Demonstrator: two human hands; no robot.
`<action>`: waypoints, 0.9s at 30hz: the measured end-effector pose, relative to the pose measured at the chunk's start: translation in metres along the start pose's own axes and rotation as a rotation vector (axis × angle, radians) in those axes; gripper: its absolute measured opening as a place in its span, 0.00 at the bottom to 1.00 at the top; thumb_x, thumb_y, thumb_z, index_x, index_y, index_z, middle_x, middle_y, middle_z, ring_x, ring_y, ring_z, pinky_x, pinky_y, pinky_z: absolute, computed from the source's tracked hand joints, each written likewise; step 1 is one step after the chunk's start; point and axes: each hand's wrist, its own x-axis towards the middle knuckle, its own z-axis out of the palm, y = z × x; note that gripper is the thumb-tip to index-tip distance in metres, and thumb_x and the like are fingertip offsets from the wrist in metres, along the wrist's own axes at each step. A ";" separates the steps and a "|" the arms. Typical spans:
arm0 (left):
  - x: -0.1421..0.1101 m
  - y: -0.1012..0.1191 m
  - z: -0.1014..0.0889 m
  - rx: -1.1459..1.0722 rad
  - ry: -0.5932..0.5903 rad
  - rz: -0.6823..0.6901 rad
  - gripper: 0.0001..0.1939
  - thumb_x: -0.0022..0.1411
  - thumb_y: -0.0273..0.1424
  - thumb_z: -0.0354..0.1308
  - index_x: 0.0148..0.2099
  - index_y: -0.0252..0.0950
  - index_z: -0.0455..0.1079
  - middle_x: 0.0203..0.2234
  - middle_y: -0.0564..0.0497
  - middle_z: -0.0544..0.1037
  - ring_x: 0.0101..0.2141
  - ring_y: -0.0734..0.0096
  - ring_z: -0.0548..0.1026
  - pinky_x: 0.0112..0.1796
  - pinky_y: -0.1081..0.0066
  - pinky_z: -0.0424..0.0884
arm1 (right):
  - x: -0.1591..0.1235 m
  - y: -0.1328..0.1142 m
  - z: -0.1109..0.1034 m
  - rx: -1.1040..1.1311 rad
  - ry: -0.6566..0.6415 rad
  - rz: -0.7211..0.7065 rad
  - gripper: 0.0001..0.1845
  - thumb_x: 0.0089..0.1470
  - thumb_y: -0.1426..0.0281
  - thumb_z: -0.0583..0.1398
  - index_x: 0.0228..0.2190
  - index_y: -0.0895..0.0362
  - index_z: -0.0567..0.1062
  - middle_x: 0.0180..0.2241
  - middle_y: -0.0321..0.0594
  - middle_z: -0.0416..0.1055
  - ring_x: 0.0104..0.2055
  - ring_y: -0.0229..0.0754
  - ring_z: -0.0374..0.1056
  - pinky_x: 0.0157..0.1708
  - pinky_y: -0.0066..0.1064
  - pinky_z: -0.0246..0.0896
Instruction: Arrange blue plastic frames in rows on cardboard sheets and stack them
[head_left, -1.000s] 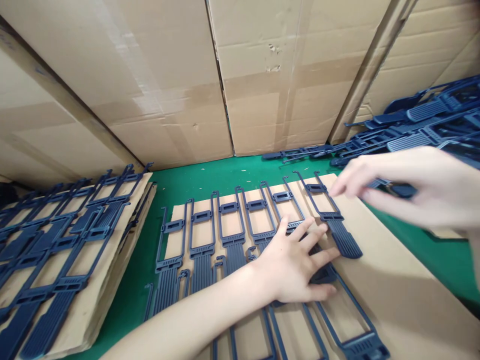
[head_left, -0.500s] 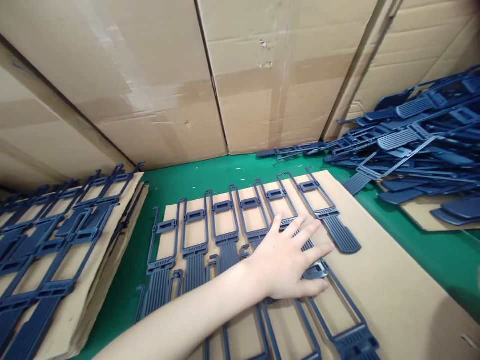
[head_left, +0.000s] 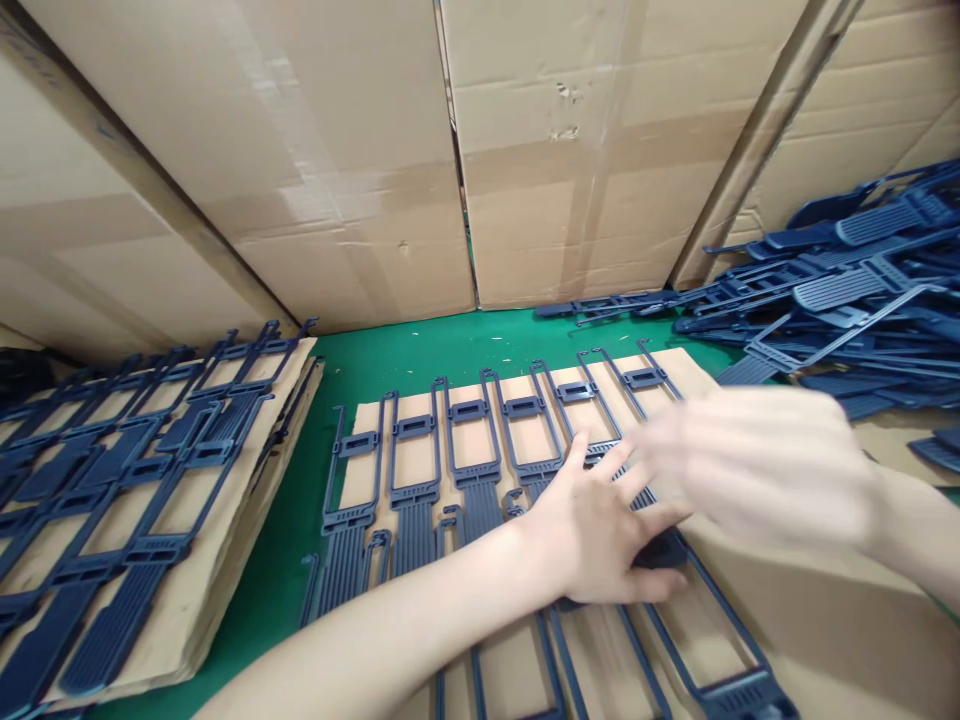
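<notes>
Dark blue plastic frames (head_left: 474, 412), each with a ribbed paddle-like end and hooked tips, lie in a row on a cardboard sheet (head_left: 817, 610). My left hand (head_left: 600, 530) rests palm down on the frames right of the middle, its fingers spread. Just right of it, over the row's right end, is my right hand (head_left: 772, 470), smeared by motion. It covers the ribbed end of the rightmost frame. Whether it grips anything cannot be made out.
At left stands a stack of cardboard sheets (head_left: 199, 610) with more blue frames on top. A loose heap of frames (head_left: 847, 280) lies at the right back. Large cardboard boxes (head_left: 360, 130) wall off the back of the green surface (head_left: 375, 350).
My right hand has come in from the right over the row's right end. My left hand stays spread on the frames. The whole view has shifted slightly.
</notes>
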 end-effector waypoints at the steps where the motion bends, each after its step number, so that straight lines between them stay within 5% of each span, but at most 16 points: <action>1: 0.000 0.000 0.000 0.001 0.013 -0.005 0.34 0.67 0.51 0.47 0.68 0.40 0.55 0.68 0.39 0.50 0.68 0.45 0.44 0.60 0.34 0.42 | 0.001 0.013 0.001 -0.087 -0.012 -0.006 0.05 0.59 0.66 0.60 0.33 0.50 0.77 0.41 0.35 0.76 0.44 0.45 0.71 0.45 0.39 0.68; 4: -0.001 0.002 0.000 0.000 0.058 -0.004 0.32 0.67 0.51 0.45 0.67 0.42 0.57 0.68 0.39 0.50 0.68 0.47 0.44 0.61 0.37 0.43 | -0.007 0.052 0.010 -0.386 -0.069 0.074 0.09 0.60 0.73 0.55 0.37 0.54 0.76 0.47 0.42 0.74 0.49 0.52 0.70 0.48 0.47 0.65; 8: -0.002 0.001 0.000 -0.008 0.052 -0.007 0.32 0.67 0.51 0.45 0.67 0.41 0.57 0.68 0.39 0.51 0.68 0.47 0.45 0.60 0.37 0.44 | -0.029 0.075 0.022 -0.399 -0.065 0.161 0.08 0.61 0.73 0.54 0.35 0.54 0.74 0.45 0.42 0.73 0.46 0.51 0.70 0.44 0.44 0.67; 27: -0.001 0.000 0.006 0.003 0.177 -0.024 0.40 0.63 0.51 0.51 0.67 0.30 0.51 0.65 0.34 0.56 0.67 0.52 0.49 0.63 0.47 0.45 | -0.034 0.062 0.023 -0.175 -0.006 0.150 0.09 0.60 0.76 0.55 0.37 0.53 0.74 0.42 0.41 0.70 0.45 0.46 0.68 0.45 0.40 0.65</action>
